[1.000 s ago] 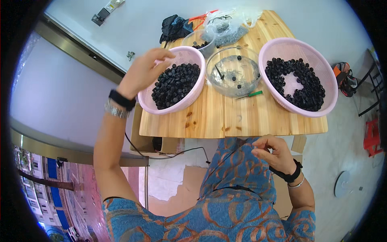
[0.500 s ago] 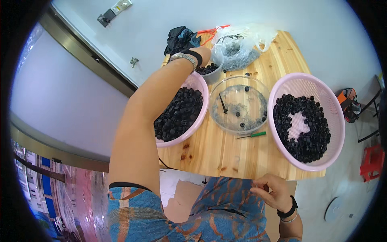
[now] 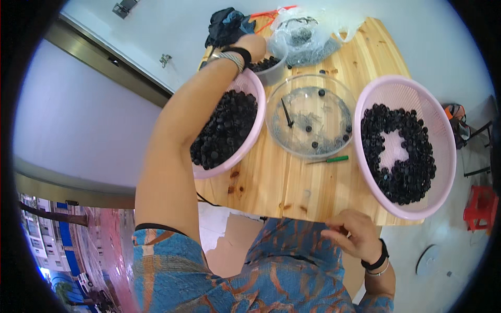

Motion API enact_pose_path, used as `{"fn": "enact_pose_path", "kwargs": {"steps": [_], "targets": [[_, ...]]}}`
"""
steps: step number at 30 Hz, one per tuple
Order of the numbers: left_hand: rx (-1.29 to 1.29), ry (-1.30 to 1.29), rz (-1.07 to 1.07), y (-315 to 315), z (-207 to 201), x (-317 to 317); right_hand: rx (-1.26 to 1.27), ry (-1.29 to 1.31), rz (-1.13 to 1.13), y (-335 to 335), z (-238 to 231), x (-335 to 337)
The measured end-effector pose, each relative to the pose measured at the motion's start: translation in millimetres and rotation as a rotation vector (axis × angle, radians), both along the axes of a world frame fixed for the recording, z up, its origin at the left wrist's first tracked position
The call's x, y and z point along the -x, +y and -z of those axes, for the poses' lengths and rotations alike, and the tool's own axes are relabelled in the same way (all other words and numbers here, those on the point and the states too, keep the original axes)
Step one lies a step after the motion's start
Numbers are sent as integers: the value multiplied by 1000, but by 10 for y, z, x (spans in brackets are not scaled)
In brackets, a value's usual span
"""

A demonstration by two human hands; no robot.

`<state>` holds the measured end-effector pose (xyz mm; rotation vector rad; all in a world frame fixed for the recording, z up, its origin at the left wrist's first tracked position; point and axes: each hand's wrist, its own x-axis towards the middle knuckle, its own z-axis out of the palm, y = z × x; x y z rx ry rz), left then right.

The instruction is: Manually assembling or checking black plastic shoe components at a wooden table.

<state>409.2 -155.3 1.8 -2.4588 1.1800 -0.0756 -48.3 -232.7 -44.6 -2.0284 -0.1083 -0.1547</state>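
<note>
My left hand [image 3: 254, 48] is reached out to the far left, at the rim of a clear plastic tub [image 3: 271, 76] of small black parts. Its fingers are hidden behind the wrist and hand. Under that forearm stands a pink mesh basket [image 3: 254, 136], heaped with round black caps [image 3: 225, 130]. Over the table's front edge, near my lap, my right hand [image 3: 357, 236] is closed, thumb and fingers curled together. Whatever they hold is too small to make out. A round clear tray [image 3: 308, 154] in the middle holds thin metal pins, several black caps and a black pointed stick [image 3: 286, 113].
A second pink basket [image 3: 448, 161] at the right holds black ring-like parts. In front of the tray lies a green-handled screwdriver [image 3: 334, 159]. Clear plastic bags [image 3: 313, 44] and a dark cloth bundle [image 3: 229, 27] are at the back. A red stool [image 3: 480, 208] stands on the floor.
The view has shifted so the table sits slightly higher. My left hand remains by the tub, drawn a little to the left. My right hand stays curled near the table edge.
</note>
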Motion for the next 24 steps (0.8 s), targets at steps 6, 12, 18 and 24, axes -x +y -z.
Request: {"fn": "enact_pose_path", "kwargs": {"steps": [6, 12, 18, 24], "targets": [[870, 784, -29, 326, -391, 326, 263, -101, -48, 32, -428, -128], [1136, 1151, 155, 862, -771, 1532, 677, -275, 43, 76, -846, -539], [1248, 1582, 10, 1580, -609, 2607, 785, -46, -50, -63, -1084, -1376], [1354, 1860, -207, 2007, -47, 3118, 1170, 136, -11, -49, -728, -2174]]}}
